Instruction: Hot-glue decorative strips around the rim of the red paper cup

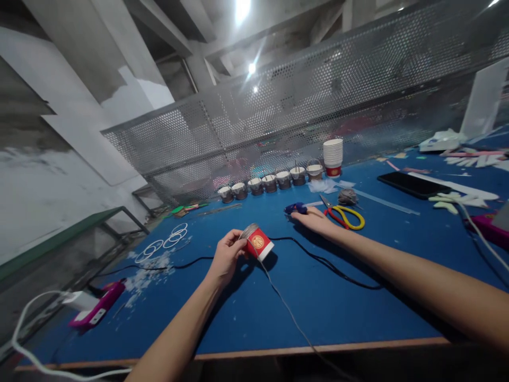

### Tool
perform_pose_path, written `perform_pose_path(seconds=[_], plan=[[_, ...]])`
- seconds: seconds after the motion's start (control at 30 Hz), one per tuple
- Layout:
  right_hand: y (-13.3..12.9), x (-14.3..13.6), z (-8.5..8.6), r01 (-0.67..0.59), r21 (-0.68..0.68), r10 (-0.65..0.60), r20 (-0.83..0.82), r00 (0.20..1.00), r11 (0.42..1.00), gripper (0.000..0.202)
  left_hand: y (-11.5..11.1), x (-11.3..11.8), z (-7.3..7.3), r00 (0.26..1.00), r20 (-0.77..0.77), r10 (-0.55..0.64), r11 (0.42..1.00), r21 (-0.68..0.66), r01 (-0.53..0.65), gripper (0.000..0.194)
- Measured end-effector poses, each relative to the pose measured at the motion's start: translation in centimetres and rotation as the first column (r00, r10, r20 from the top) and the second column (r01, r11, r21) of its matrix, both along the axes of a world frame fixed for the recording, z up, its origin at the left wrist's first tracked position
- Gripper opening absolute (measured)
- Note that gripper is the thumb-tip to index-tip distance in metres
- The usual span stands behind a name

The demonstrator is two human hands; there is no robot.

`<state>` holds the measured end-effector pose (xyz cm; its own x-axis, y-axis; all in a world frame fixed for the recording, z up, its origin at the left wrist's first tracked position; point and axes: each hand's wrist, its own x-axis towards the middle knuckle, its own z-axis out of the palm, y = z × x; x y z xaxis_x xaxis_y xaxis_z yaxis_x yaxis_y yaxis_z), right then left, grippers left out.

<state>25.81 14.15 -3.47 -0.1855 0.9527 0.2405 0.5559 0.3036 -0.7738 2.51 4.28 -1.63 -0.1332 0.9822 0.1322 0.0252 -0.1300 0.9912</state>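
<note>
My left hand (229,251) grips a red and white paper cup (260,243) with a gold emblem, tilted on its side just above the table. Grey cord is wound around one end of the cup, and a loose grey strand (287,306) trails from it over the table's front edge. Farther right, my right hand (312,217) is closed on a dark blue glue gun (296,208) with a glue stick at its rear. Beside that hand lie scissors (345,216) with red and yellow handles and a small ball of grey yarn (348,197).
Several cord-wrapped cups (269,184) line the back, beside a stack of paper cups (333,158). A black phone (413,184) lies at right. White rings (164,243) and a magenta power strip (99,306) are at left. A black cable (318,258) crosses the blue table (246,313).
</note>
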Motion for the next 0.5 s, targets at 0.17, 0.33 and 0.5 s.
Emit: perform_pose_path(seconds=[0.17,0.33,0.5], plan=[[-0.2,0.0,-0.5,0.060,-0.014,-0.059,0.091,0.994,0.998,0.024,-0.1,0.1,0.0,1.000,0.010,0.014,1.000,0.008,-0.014,0.013],[-3.0,1.9,0.1,0.216,0.061,-0.219,0.046,0.975,0.974,0.035,-0.5,0.4,0.1,0.999,0.047,0.020,1.000,0.017,-0.020,0.010],[-7.4,0.8,0.7,0.068,-0.035,-0.077,-0.402,0.912,0.997,0.019,-0.8,0.9,0.1,0.999,-0.024,0.033,0.995,0.090,-0.031,0.009]])
